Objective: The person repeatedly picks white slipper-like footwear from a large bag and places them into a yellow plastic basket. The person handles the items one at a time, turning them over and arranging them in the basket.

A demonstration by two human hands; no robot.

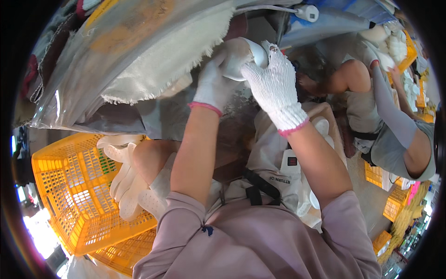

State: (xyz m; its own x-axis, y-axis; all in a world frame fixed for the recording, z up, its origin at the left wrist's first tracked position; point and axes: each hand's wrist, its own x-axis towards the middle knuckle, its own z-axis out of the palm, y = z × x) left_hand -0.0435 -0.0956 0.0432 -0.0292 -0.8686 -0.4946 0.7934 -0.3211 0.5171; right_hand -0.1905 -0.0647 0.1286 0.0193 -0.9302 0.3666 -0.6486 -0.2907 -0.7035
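Both my hands wear white knitted gloves with pink cuffs. Between them is a white, curved insole (238,52), its rim bent up like a cup. My left hand (214,83) grips its left side, slightly blurred, with the fingers partly behind it. At the right edge, my right hand (274,83) has its thumb on the near side and its fingers curled over the far side. White insoles (125,183), some dotted with small holes, lie in the yellow crate beside my left leg.
A frayed white cloth (172,58) and clear plastic sheeting (69,88) cover the surface at the far left. The yellow crate (60,186) stands at left. A white cable end (307,13) lies at the back. A co-worker (402,144) sits at right near more yellow crates (394,203).
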